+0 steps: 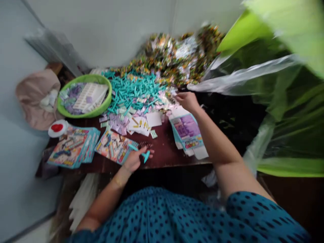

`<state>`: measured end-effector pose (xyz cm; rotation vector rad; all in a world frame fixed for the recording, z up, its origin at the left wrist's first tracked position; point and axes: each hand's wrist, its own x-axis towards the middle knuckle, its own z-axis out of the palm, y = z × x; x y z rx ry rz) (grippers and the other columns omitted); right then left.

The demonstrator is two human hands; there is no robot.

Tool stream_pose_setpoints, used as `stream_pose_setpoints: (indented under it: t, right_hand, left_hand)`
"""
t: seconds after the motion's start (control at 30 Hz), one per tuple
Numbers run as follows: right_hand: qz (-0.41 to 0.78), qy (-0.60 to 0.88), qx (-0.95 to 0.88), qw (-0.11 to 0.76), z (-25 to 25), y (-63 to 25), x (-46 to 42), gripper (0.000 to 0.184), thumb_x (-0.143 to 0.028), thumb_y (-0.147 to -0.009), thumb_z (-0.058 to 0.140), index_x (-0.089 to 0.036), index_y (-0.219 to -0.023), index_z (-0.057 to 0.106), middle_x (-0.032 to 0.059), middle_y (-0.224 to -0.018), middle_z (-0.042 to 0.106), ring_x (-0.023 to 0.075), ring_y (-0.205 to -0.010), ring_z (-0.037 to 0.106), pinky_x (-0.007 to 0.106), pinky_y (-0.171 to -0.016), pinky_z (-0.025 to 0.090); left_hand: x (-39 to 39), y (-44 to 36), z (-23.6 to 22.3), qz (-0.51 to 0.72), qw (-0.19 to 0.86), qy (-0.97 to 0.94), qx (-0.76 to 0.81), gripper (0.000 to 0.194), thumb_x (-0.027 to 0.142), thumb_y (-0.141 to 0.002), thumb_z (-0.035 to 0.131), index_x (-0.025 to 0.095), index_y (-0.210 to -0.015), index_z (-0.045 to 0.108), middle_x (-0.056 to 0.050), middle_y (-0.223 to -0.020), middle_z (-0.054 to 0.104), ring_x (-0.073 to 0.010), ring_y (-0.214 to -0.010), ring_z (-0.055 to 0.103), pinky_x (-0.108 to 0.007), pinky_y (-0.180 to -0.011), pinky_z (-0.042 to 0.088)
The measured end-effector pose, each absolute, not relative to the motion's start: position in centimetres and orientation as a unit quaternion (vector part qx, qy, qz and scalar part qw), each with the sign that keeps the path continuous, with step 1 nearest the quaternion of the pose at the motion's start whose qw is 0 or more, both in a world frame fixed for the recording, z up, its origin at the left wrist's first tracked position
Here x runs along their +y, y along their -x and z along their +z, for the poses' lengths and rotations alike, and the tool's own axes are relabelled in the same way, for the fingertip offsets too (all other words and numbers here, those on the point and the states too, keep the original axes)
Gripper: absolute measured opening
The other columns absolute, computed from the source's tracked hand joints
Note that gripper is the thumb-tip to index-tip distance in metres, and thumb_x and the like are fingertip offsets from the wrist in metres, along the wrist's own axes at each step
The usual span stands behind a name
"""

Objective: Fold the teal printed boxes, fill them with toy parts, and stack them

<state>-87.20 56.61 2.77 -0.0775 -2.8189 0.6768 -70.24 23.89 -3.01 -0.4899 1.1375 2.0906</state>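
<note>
My left hand [133, 160] is closed on a small teal hammer-shaped plastic piece [146, 156], close to the table's front edge. Just beside it lies a printed box [112, 145] with a colourful picture. My right hand [187, 101] is stretched across the table, its fingers pressed together at the edge of some small shiny packets [171, 95]; whatever they hold is too blurred to tell. Under my right forearm is a stack of purple and blue printed boxes [187, 130]. A heap of teal plastic pieces [134, 91] spreads between the hands and the wall.
A green basket [108, 98] with small packets and white sheets stands at the left. Stacked printed boxes [71, 145] lie in front of it. Foil packets [167, 60] are piled against the wall. Clear plastic and green bags [268, 64] hang at the right.
</note>
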Motion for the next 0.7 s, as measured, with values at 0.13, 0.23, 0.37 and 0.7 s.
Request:
stream_pose_setpoints:
  t: [0.13,0.23,0.37,0.7]
  right_hand:
    - [0.276,-0.113,-0.949,0.103,2.1,72.7,48.1,0.031,-0.035,-0.099,0.052,-0.02,-0.101,0.078,0.0106,-0.088,0.07,0.0262,-0.093,0.059,0.047,-0.093,0.045]
    - [0.346,-0.166,-0.921,0.07,0.8,63.5,42.8,0.021,-0.039,-0.096,0.062,-0.026,-0.103,0.078,0.0101,-0.1,0.071,0.0294,-0.104,0.059,0.054,-0.104,0.043]
    - [0.485,0.011,-0.861,0.152,-1.6,60.1,41.6,0.035,-0.04,-0.097,0.061,-0.027,-0.13,0.066,0.0122,-0.129,0.063,0.0295,-0.12,0.057,0.051,-0.107,0.046]
    - [0.694,0.123,-0.704,0.085,-5.3,58.5,41.7,0.067,-0.041,-0.088,0.068,-0.023,-0.148,0.045,0.0119,-0.146,0.057,0.0251,-0.133,0.057,0.042,-0.114,0.046]
  left_hand:
    - [25.8,70.1,-3.9,0.849,0.338,0.19,0.357,0.024,0.032,-0.083,0.082,0.012,-0.091,0.072,-0.011,-0.094,0.078,-0.0279,-0.102,0.074,-0.043,-0.101,0.055]
    - [27.2,68.9,-3.9,0.851,0.325,0.212,0.353,0.031,0.035,-0.078,0.086,0.013,-0.095,0.072,-0.008,-0.098,0.078,-0.0262,-0.106,0.072,-0.042,-0.103,0.054]
    - [28.2,66.2,-3.7,0.84,0.33,0.201,0.381,0.035,0.03,-0.075,0.088,0.013,-0.103,0.074,-0.008,-0.103,0.078,-0.025,-0.107,0.071,-0.039,-0.105,0.051]
    - [29.9,63.4,-3.3,0.84,0.232,0.186,0.455,0.046,0.041,-0.077,0.087,0.012,-0.11,0.073,-0.013,-0.112,0.077,-0.03,-0.121,0.067,-0.044,-0.112,0.046]
